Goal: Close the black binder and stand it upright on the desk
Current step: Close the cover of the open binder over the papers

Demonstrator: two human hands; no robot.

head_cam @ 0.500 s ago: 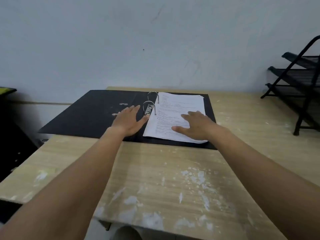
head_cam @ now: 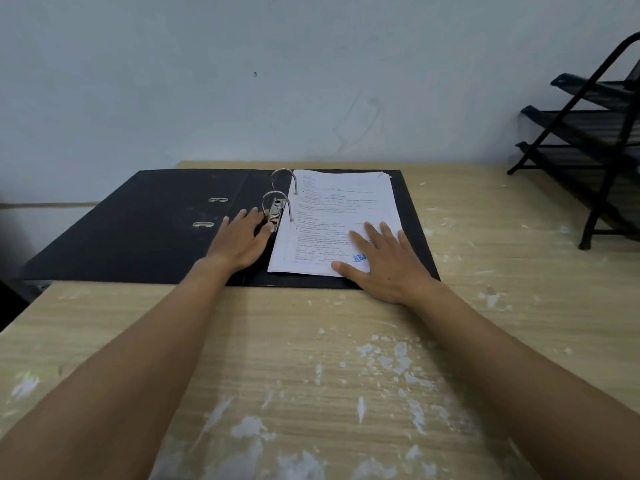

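The black binder (head_cam: pixel 145 220) lies open and flat at the far side of the wooden desk (head_cam: pixel 311 358), its left cover hanging past the desk's left edge. A stack of printed pages (head_cam: pixel 339 216) sits on the two metal rings (head_cam: pixel 277 199) over the right cover. My left hand (head_cam: pixel 240 240) rests palm down on the spine, fingers spread, thumb against the lever clip. My right hand (head_cam: pixel 384 261) lies flat on the near right corner of the pages, fingers apart.
A black wire tray rack (head_cam: pixel 595 140) stands at the desk's back right corner. A pale wall runs right behind the binder. White paint flecks cover the near desk surface. Left of the desk is a dark drop to the floor.
My left hand has slid slightly toward the ring mechanism, its thumb now at the lever clip. My right hand stays on the pages. The binder has not moved.
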